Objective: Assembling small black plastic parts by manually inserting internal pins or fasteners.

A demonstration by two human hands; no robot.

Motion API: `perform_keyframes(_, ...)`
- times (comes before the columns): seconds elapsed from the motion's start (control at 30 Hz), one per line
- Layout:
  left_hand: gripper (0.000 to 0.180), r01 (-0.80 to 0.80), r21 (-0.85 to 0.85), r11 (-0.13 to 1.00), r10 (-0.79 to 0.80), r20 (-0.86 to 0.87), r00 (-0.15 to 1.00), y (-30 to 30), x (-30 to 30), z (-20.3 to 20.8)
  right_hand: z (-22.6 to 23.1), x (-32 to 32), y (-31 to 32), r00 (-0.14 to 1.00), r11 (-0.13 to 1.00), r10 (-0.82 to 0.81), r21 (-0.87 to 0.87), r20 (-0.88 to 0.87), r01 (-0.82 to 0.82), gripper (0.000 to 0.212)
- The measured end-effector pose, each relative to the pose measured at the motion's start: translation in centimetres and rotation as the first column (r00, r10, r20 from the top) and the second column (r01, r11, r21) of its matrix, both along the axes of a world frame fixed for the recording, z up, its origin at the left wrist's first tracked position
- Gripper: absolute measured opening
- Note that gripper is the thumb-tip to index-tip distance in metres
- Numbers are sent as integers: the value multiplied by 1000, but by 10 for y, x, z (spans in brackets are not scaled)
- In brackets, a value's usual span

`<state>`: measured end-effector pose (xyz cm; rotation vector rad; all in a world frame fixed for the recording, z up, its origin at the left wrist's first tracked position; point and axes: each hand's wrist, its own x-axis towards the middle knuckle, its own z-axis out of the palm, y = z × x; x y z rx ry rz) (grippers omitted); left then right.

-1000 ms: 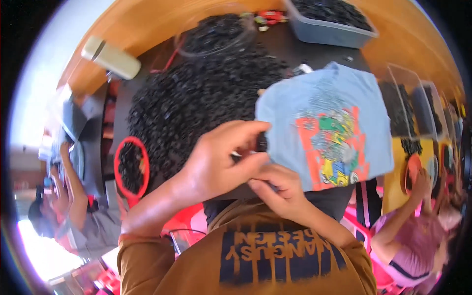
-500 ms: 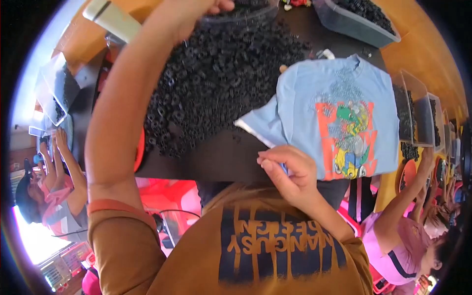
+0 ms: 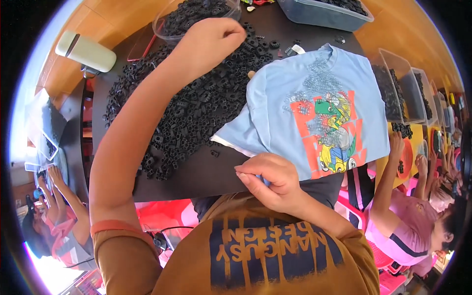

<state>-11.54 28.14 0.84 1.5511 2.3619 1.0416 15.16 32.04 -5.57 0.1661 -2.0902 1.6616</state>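
My left hand (image 3: 212, 45) is stretched out above the far side of a pile of small black plastic parts (image 3: 196, 113), close to a round clear tub (image 3: 156, 27) of the same parts. Its fingers are curled in, and whatever they hold is hidden. Near the table's front edge, my right hand (image 3: 273, 181) is closed, thumb pressed to the fingertips. I cannot make out anything between them. Beside it lies a folded light blue T-shirt (image 3: 275, 113) with a cartoon print. Many tiny clear pieces (image 3: 320, 81) are scattered over the shirt.
A pale green flask (image 3: 93, 53) lies at the far left. A clear bin (image 3: 319, 17) of black parts stands at the back right. More clear bins (image 3: 400, 93) line the right. People sit at both sides; one in a pink shirt (image 3: 403, 226) reaches forward on the right.
My left hand has come back from the round tub's edge toward me and right, over the pile. The whole view has shifted. My right hand stays pinched near the front edge.
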Motion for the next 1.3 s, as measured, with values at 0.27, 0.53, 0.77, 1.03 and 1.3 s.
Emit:
perform_keyframes(0.27,15,52,-138,989,-124,-592,797,73,-30,-31,-4,2,0,998,1000,-14,-21,-57,13,13)
perform_keyframes(0.53,14,24,-353,935,-267,-661,701,90,-31,-33,-3,1,-1,997,996,-13,-87,-78,6,10)
perform_keyframes(0.77,17,-45,-382,923,-194,-563,803,92,-28,-34,-3,0,2,994,997,9,-80,-111,-17,13)
perform_keyframes(1.03,21,74,-129,989,-40,243,969,82,-25,-15,-3,1,3,997,994,10,-108,-73,-18,8)
perform_keyframes(1.3,21,84,189,978,-207,893,399,13,37,22,-3,-1,5,996,995,9,-102,-84,-17,11)
